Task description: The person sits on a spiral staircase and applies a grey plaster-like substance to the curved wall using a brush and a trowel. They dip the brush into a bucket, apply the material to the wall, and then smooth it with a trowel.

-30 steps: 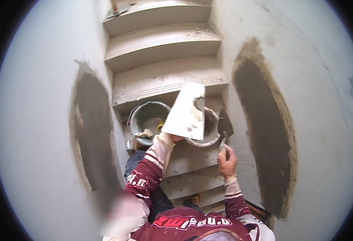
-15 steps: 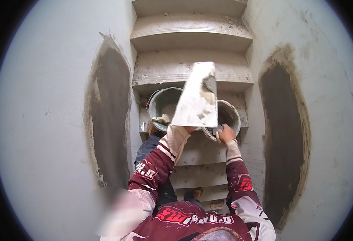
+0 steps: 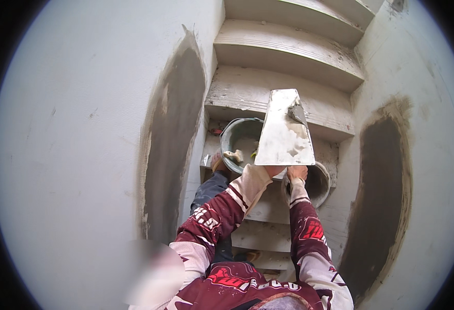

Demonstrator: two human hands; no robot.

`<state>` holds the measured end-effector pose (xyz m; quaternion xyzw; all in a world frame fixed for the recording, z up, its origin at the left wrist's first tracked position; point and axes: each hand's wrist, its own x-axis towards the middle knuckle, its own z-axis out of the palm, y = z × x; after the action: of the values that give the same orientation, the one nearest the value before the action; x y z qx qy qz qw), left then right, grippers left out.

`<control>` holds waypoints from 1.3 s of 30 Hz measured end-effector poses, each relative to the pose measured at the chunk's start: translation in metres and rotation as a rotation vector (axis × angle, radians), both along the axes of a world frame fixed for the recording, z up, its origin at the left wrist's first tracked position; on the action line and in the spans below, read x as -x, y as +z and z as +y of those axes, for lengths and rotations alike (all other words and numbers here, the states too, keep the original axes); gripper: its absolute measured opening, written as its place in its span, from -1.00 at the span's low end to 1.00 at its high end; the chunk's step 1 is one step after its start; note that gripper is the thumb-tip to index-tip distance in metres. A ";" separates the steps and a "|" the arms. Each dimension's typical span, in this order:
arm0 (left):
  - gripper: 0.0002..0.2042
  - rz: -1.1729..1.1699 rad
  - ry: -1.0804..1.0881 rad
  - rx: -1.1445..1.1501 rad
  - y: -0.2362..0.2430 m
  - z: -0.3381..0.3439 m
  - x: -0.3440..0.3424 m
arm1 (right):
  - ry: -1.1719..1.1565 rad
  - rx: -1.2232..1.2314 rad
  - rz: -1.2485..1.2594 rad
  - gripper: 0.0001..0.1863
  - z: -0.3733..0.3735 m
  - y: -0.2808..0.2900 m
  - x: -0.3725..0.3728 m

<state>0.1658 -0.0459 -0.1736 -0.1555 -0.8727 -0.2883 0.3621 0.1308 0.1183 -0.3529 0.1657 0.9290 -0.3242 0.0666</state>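
A flat white board (image 3: 278, 132), smeared with pale and grey plaster, is held up by my left hand (image 3: 273, 170), which is mostly hidden under its near edge. My right hand (image 3: 296, 172) is closed on the trowel's handle just beside it, over the rim of the right bucket (image 3: 323, 186); the blade is out of sight. Under the board's left side, a greenish bucket (image 3: 227, 139) holds a pale-handled brush (image 3: 233, 155) and something yellow, partly covered.
Pale concrete stairs (image 3: 283, 44) rise between two walls. The left wall (image 3: 72, 144) and right wall (image 3: 428, 155) each bear a long dark grey patch. A foot (image 3: 218, 164) is on the step left of the buckets. A small red object (image 3: 215, 132) lies behind the greenish bucket.
My right hand has moved up from beside the right bucket to its rim, taking the trowel out of sight. The view has shifted, so the stairs sit further right.
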 end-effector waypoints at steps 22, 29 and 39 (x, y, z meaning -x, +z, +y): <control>-0.76 -0.147 0.006 -0.338 0.039 -0.020 -0.017 | 0.117 1.596 0.601 -0.60 -0.031 0.294 0.106; -0.58 -0.025 0.201 -0.217 -0.001 -0.040 -0.019 | 0.044 1.663 0.471 -0.69 -0.120 0.316 0.176; -0.56 -0.087 0.045 -0.603 -0.083 -0.056 0.007 | 0.119 1.747 -0.013 -0.89 -0.157 0.199 0.232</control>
<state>0.1584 -0.1016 -0.2565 -0.0091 -0.7656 -0.5325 0.3608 -0.1014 -0.0388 -0.1536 0.0083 0.3549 -0.9149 0.1919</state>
